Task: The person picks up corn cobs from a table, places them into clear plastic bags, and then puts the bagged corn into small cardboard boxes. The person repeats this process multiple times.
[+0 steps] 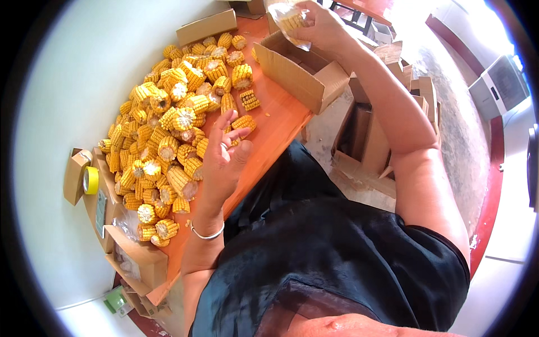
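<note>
A large heap of cut corn cob pieces (168, 148) covers much of the orange wooden table (276, 111). My left hand (225, 162) hovers at the near side of the heap, fingers spread and holding nothing. At the top of the view my right hand (322, 27) grips a clear plastic bag with corn inside (292, 21). That bag is above an open cardboard box (290, 69) at the table's right edge. The bottom of this box is partly hidden.
An open carton with clear plastic bags (141, 269) stands at the table's lower left. Yellow tape (91, 180) and a phone-like object (101, 212) rest on cardboard by the wall. Open cartons (358, 135) stand on the floor at right.
</note>
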